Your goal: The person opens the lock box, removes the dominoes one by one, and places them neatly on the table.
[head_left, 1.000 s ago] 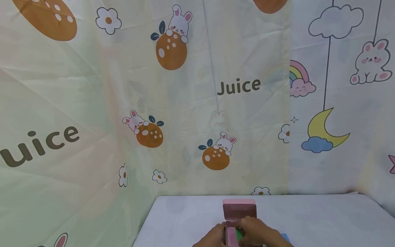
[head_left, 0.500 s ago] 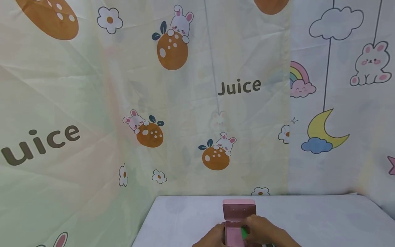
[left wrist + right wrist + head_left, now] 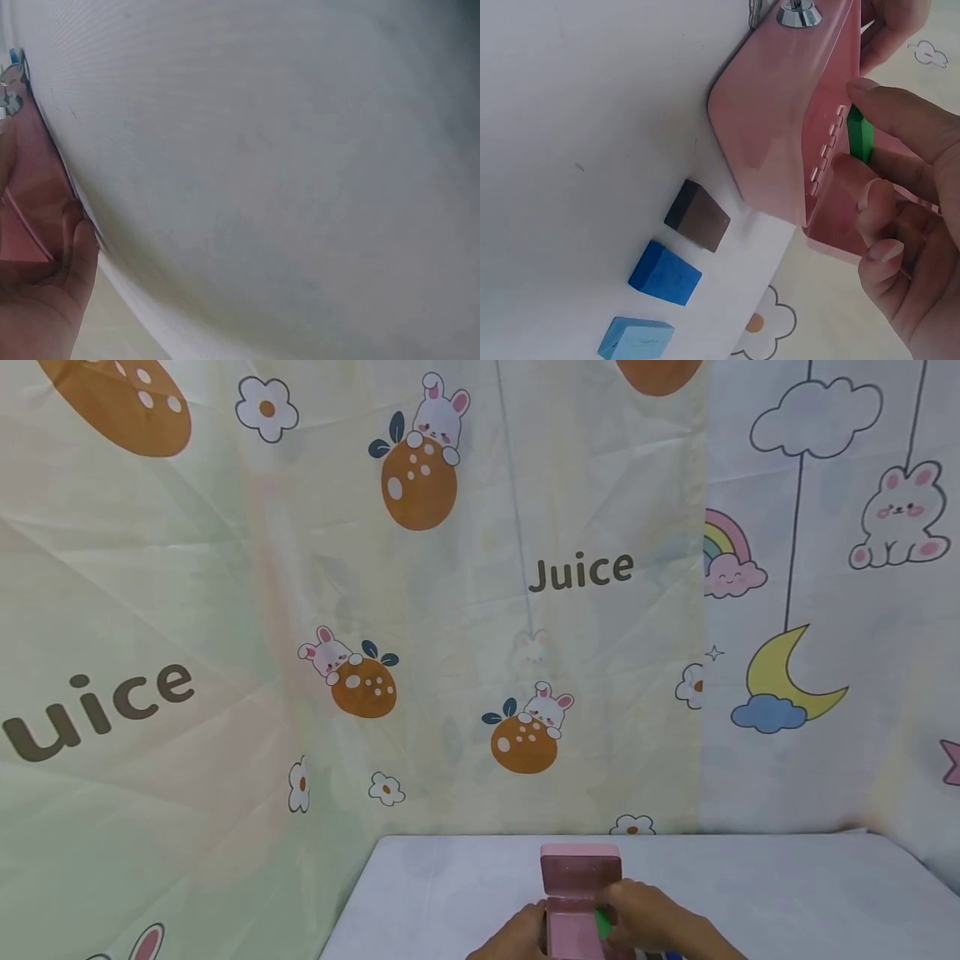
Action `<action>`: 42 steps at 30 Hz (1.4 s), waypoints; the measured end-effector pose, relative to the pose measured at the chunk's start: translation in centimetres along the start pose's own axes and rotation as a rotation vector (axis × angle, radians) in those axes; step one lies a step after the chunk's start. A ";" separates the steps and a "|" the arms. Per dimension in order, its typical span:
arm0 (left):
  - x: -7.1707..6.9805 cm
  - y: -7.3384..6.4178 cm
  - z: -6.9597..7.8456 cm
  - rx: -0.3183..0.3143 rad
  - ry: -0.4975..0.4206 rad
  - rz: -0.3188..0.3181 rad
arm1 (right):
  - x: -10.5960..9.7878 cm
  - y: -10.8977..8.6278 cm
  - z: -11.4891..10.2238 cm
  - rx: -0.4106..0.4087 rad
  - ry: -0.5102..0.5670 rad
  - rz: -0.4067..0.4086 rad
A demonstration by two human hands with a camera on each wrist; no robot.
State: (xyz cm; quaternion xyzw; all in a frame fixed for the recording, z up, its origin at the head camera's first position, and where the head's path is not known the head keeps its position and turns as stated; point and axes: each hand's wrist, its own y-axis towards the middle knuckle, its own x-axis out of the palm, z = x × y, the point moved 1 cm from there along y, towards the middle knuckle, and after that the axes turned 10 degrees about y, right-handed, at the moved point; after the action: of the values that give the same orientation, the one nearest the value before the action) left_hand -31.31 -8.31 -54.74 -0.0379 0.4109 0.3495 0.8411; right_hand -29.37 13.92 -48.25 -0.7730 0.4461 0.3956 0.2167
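A pink metal box [image 3: 761,120] with a lock on its front stands on the white table, its hinged lid [image 3: 581,874] raised. My left hand [image 3: 519,933] grips the box by its left side; in the left wrist view the thumb and the fingers [image 3: 79,251] lie against the pink wall. My right hand [image 3: 922,202] pinches a green block [image 3: 860,135] between thumb and index finger at the right part of the box's opening. Its other fingers are curled. In the head view the green block [image 3: 603,924] is partly covered by the right hand.
Beside the box on the table lie a dark brown block [image 3: 697,216], a blue block [image 3: 666,274] and a light blue block [image 3: 636,339]. A key ring [image 3: 13,73] hangs at the lock. Printed curtains [image 3: 420,610] rise behind the table [image 3: 450,877].
My right hand has moved to the right with the green block, uncovering more of the box's inside. The left hand has stayed at the box's left side.
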 end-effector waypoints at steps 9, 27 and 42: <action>0.0 -0.3 0.6 -0.013 -0.078 -0.015 | -0.8 -0.8 0.4 -0.039 0.007 -0.010; 0.5 -0.1 1.5 -0.086 -0.313 -0.085 | -2.0 -1.7 1.0 -0.067 0.078 -0.012; 0.2 0.0 1.5 -0.050 -0.272 -0.057 | -2.8 -3.1 2.1 0.034 0.090 0.007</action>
State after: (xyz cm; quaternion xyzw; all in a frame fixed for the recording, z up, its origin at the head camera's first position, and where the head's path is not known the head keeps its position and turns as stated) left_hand -30.19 -7.70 -53.91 -0.0230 0.2831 0.3375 0.8974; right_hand -28.39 18.31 -47.31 -0.7846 0.4648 0.3536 0.2082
